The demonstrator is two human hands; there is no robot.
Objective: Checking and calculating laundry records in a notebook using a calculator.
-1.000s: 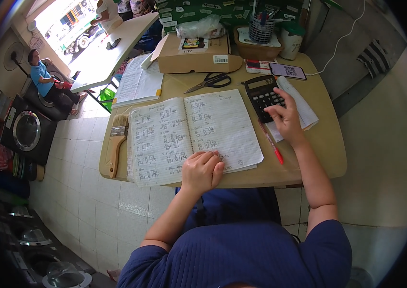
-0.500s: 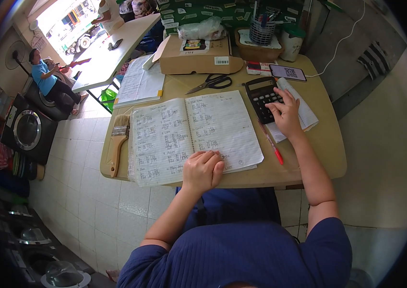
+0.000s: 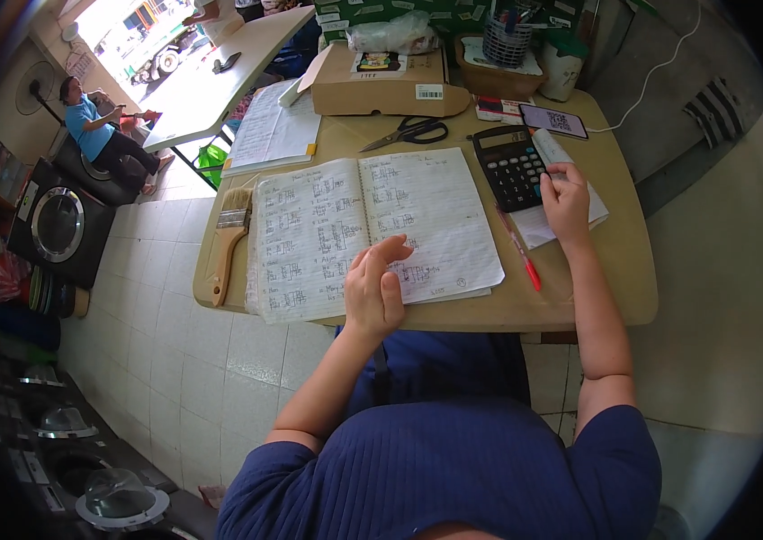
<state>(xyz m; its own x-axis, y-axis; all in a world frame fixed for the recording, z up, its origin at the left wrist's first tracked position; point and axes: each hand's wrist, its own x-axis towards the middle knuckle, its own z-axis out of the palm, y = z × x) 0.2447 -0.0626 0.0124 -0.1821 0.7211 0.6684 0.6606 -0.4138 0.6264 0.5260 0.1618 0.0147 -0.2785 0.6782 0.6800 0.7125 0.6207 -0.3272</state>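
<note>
An open spiral notebook (image 3: pixel 309 238), its ruled pages filled with handwritten lists, lies on the table in front of me. Over the lower part of its right page is my left hand (image 3: pixel 374 286), fingers loosely stretched and thumb apart, holding nothing. My right hand (image 3: pixel 567 205) is at the lower right edge of a black calculator (image 3: pixel 509 173). Its fingers are curled in and the thumb sits by the keys; nothing shows inside the hand. Folded white paper (image 3: pixel 588 211) lies partly beneath the calculator and hand. A red-capped pen (image 3: pixel 522 252) rests between notebook and calculator.
Around the yellowish table (image 3: pixel 615 279) are a paintbrush (image 3: pixel 230 238), scissors (image 3: pixel 408 132), a cardboard box (image 3: pixel 381 85), papers (image 3: pixel 273 130), a phone (image 3: pixel 554 121) and a pen basket (image 3: pixel 507 40). Further left, a person in blue (image 3: pixel 94 130) sits near a front-loading machine (image 3: pixel 58 225).
My right hand has drawn back from the calculator keys to its lower right edge, fingers curling in. My left hand has lifted and uncurled its fingers. The whole view has shifted slightly.
</note>
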